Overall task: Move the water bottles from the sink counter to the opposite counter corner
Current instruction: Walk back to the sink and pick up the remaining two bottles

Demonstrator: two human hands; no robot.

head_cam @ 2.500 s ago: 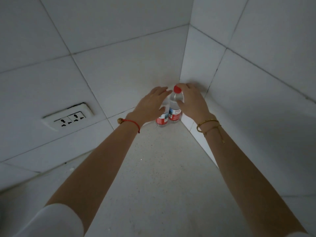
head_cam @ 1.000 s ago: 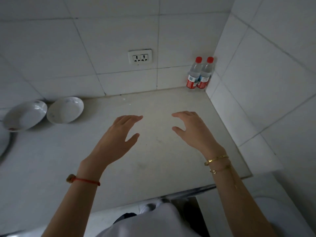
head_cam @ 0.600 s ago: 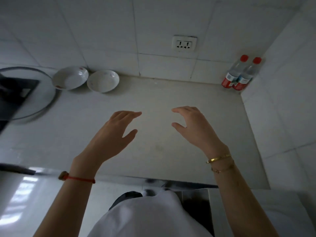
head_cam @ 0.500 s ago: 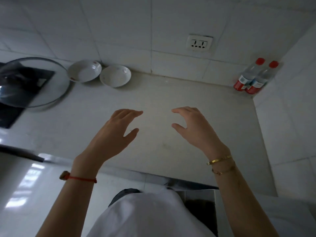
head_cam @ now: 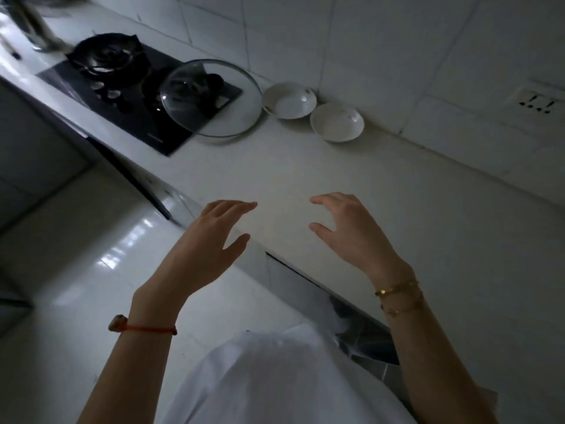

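Note:
Both of my hands hover empty over the front part of the pale counter (head_cam: 351, 179). My left hand (head_cam: 208, 243) is open with fingers spread, near the counter's front edge. My right hand (head_cam: 351, 234) is open too, fingers curled loosely, a little to the right. No water bottle is in view; the corner where the bottles stood lies outside the frame on the right.
A black gas hob (head_cam: 122, 87) sits at the upper left with a glass lid (head_cam: 211, 96) leaning over its right end. Two white bowls (head_cam: 289, 101) (head_cam: 336, 122) stand against the tiled wall. A wall socket (head_cam: 536, 101) is at the right edge. White cabinet fronts (head_cam: 91, 255) are below.
My view has swung left: the two bottles in the corner have slipped out of frame on the right, and the hob has come into view. Both hands stay open and empty.

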